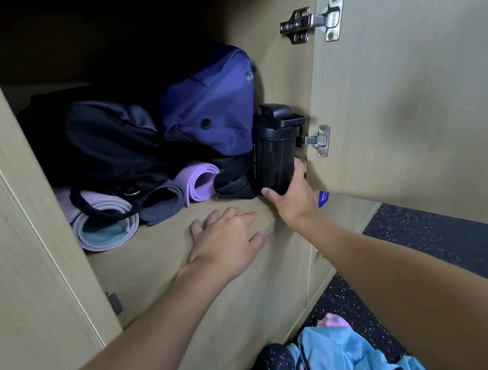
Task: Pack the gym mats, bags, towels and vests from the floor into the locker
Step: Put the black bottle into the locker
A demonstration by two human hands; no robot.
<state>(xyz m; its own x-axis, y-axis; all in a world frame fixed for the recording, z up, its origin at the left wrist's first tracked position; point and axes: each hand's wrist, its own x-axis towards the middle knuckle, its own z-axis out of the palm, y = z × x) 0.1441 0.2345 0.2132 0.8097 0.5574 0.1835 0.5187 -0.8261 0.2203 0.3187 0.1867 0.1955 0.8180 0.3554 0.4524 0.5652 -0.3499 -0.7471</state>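
Inside the locker lie three rolled gym mats: a lilac-and-teal one, a grey one and a purple one. A black bag and a navy bag sit on top of them. A black shaker bottle stands upright at the shelf's right end, against the navy bag. My right hand grips the bottle's lower part. My left hand rests flat on the shelf's front edge with fingers straight.
The locker door stands open on the right, with two metal hinges. A light blue garment and a dark speckled cloth lie on the dark speckled floor below. The locker's back is dark.
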